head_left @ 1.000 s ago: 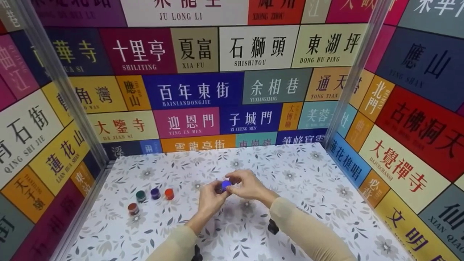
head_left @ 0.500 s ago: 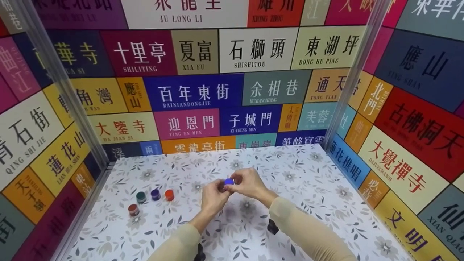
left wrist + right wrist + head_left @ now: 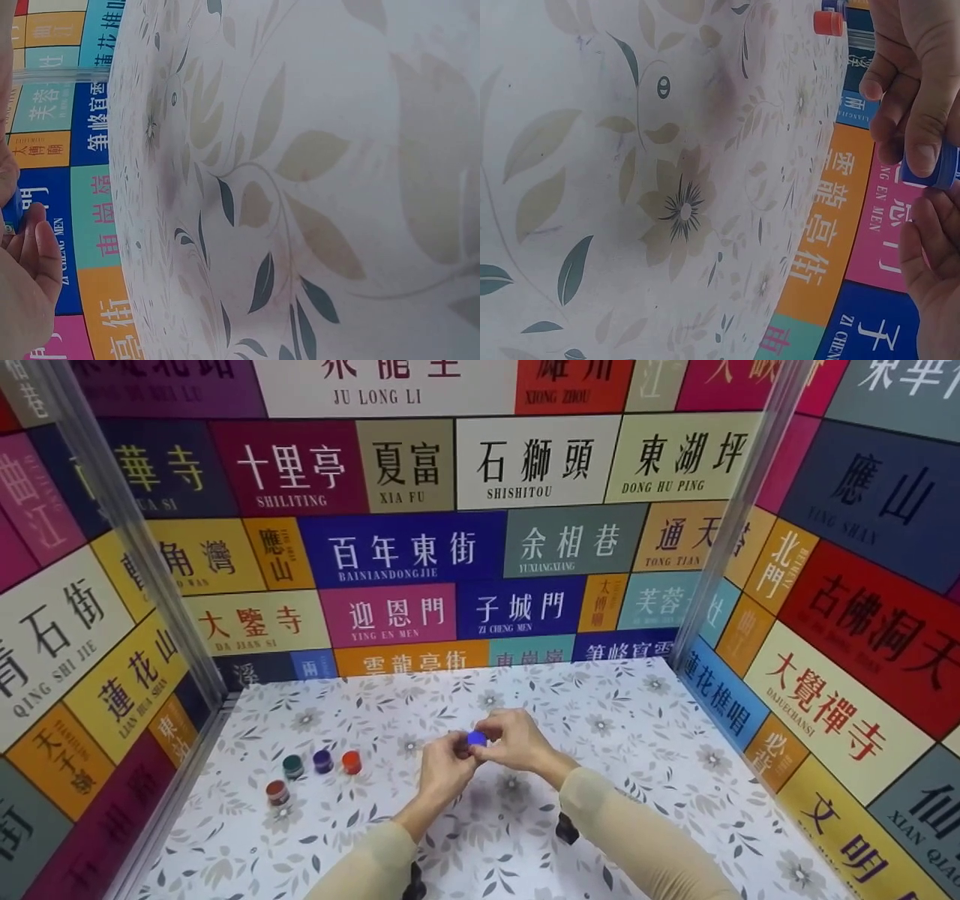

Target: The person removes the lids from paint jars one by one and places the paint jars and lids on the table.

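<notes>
A small blue-capped paint jar [image 3: 477,739] is held between both hands, raised over the middle of the table. My left hand [image 3: 442,769] grips it from the left; in the right wrist view the left thumb [image 3: 924,154] lies against the blue part [image 3: 932,171]. From the right, my right hand [image 3: 517,741] pinches it with thumb and forefinger. The jar's underside is mostly hidden by fingers. Only a blue bit of the jar [image 3: 12,214] shows at the edge of the left wrist view.
To the left stand a dark green jar [image 3: 292,766], a purple jar [image 3: 322,762], an orange-red jar [image 3: 352,763] and a brown-red jar [image 3: 277,793]. A leaf-patterned cloth [image 3: 615,810] covers the table. Sign-covered walls [image 3: 405,547] enclose its back and sides.
Both hands and the blue jar have shifted slightly right. The jar's tilt has changed a little between the fingers. The other jars stay in place.
</notes>
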Action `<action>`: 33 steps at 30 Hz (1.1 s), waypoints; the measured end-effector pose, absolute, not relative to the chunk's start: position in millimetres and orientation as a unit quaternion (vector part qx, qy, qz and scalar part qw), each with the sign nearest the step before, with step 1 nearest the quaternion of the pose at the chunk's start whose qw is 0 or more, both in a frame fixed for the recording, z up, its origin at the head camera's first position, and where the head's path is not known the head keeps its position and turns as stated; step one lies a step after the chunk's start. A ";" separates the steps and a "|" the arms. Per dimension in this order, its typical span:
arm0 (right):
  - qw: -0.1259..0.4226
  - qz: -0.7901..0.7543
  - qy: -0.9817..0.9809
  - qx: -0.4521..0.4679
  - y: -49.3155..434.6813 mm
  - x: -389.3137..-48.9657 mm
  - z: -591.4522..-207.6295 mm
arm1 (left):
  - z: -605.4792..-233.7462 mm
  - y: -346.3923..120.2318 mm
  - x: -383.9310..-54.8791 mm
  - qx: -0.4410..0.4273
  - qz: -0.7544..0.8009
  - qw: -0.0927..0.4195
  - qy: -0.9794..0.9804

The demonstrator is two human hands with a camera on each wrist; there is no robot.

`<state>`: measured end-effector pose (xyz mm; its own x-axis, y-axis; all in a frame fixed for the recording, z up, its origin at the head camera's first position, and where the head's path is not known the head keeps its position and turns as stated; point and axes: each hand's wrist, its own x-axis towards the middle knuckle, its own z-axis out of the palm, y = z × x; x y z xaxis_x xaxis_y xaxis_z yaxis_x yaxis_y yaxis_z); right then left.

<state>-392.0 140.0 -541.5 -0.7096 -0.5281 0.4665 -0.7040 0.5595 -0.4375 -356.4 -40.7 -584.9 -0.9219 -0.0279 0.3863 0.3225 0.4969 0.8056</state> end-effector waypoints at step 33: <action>0.123 0.352 -0.849 0.374 150.5 -391.1 -544.0 | -583.1 -33.1 -353.1 -0.114 -0.490 0.178 -0.845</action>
